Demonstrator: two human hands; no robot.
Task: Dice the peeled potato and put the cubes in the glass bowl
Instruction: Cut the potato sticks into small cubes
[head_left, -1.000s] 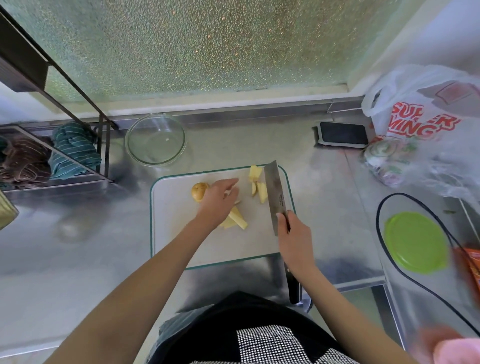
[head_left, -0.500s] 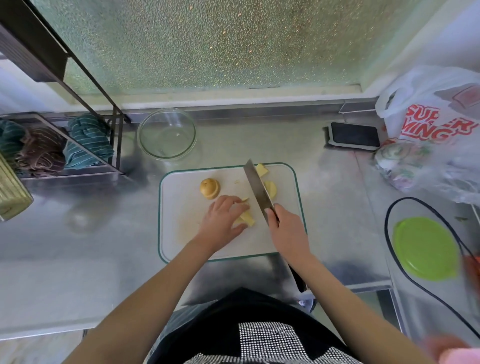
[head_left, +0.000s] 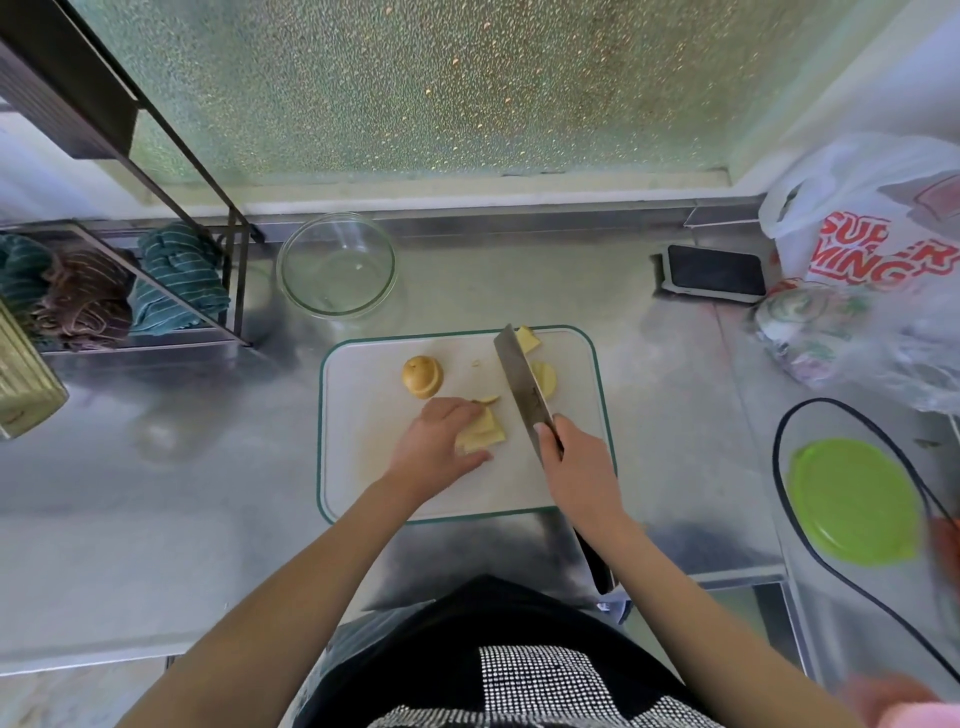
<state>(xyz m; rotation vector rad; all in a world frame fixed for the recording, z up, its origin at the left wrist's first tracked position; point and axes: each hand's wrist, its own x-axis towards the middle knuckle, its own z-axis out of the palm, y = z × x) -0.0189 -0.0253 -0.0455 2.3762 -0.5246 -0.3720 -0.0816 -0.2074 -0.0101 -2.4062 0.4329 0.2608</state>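
- My right hand (head_left: 579, 462) was wrapped tight round the handle of the cleaver (head_left: 522, 387), forefinger along the blade, which ran up the cutting board (head_left: 363, 499) toward the window.
- My left hand (head_left: 434, 449) had its fingers curled down onto a small stack of potato slices (head_left: 485, 431) – pinning them just left of the blade.
- Further up the board, a rounded potato end (head_left: 422, 376) sat uncut, well apart from my fingers; more cut pieces (head_left: 544, 376) lay on the blade's right side.
- Beyond the board, the glass bowl (head_left: 336, 265) held nothing I could see – so, by my reckoning, slicing was underway, cubing mostly ahead, no transfer yet.
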